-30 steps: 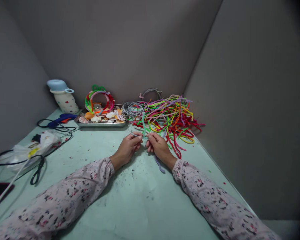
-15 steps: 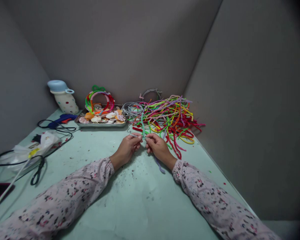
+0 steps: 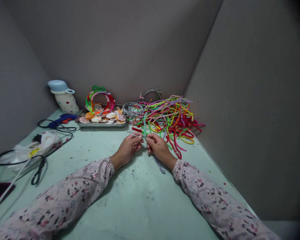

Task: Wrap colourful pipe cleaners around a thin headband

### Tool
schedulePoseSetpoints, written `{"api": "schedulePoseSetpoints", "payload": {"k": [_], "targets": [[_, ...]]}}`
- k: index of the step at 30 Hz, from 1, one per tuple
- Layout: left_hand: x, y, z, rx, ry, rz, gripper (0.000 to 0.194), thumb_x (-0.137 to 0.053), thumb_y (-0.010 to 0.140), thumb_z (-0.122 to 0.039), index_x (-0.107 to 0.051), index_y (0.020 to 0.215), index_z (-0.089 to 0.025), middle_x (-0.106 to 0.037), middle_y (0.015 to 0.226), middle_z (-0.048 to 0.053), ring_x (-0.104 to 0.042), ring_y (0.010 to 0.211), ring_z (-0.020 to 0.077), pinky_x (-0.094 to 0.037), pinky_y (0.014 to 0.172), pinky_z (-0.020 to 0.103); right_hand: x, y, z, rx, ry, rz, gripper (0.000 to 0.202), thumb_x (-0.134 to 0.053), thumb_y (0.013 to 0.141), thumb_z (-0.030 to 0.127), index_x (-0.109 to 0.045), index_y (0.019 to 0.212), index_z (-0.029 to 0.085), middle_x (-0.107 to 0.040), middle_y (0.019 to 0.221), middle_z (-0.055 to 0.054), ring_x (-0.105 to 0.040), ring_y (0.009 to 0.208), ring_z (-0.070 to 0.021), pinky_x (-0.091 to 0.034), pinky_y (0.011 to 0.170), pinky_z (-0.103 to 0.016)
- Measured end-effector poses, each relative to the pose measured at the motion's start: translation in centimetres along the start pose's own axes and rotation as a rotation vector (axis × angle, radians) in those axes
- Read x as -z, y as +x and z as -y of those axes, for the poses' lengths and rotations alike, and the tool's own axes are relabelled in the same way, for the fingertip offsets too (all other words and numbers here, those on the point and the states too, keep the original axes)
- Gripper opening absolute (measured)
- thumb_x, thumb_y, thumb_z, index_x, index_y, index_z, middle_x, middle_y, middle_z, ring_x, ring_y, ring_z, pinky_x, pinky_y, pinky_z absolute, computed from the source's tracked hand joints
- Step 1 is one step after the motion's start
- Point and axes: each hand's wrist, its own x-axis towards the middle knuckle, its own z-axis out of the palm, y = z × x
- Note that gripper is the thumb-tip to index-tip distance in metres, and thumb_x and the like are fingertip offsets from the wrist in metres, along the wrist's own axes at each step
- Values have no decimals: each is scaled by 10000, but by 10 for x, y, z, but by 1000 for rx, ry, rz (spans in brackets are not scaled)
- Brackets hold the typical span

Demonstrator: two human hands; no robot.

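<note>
**Wire and pipe cleaner in hand: winding at an early stage**

Progress: The teal pipe cleaner (image 3: 144, 121) stands nearly upright between the fingertips, near the far edge of the worktop (image 3: 145, 206) and roughly midway along it. Its lower end meets the thin grey wire (image 3: 134, 135); whether a turn is already made there is too small to tell. Most of its length is free, so the winding appears barely begun and most of it is left. The wire is bare where it projects left of the fingers. Colored hoops (image 3: 112, 104), apparently complete, stand over the shells (image 3: 111, 115) in the metal tray (image 3: 102, 125), toward the far left corner. Unused stock includes the coil of wire (image 3: 125, 110) beside the tray and the heap of pipe cleaners (image 3: 171, 111) toward the far right corner.

Pose: Both forearms enter from the near corners and converge, with the hands just apart and thumbs uppermost.

- Left hand (image 3: 128, 146): thumb and forefinger are closed in a pinch on the wire; the other fingers curl beneath.
- Right hand (image 3: 159, 147): thumb and forefinger are closed, apparently on the lower end of the teal pipe cleaner. A lavender strip (image 3: 160, 166) shows below this hand.
</note>
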Motion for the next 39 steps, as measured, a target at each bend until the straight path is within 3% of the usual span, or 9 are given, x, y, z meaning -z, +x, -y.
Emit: {"api": "schedulePoseSetpoints", "payload": {"k": [19,28,34,39], "targets": [[1,0,0,11,23,44,229,-667,775,-332,-548,873,-162,-564,684,-6,-492,523,63,-346,460,161,1,0,-4,-6,16,12,239,-558,829,411,-577,961,213,-541,571,76,-509,415,-70,-435,401,-177],[1,1,1,12,27,45,241,-663,778,-338,-532,881,-164,-577,685,-10,-503,514,60,-358,453,151,1,0,-2,-10,-4,25,276,-552,825,468,-587,932,216,-535,567,69,-507,420,-77,-431,401,-185],[3,2,1,0,-18,39,216,-657,779,-313,-539,870,-158,-592,687,-3,-518,519,62,-380,468,153,-1,0,-2,38,-34,-30,267,-575,816,442,-597,972,226,-543,571,60,-520,440,-100,-447,429,-219],[4,1,-1,4,-51,17,181,-650,780,-274,-548,876,-160,-601,690,-3,-524,518,62,-394,469,151,1,-2,1,162,-222,-120,259,-599,816,418,-613,993,228,-544,592,48,-523,499,-120,-439,506,-250]]}}
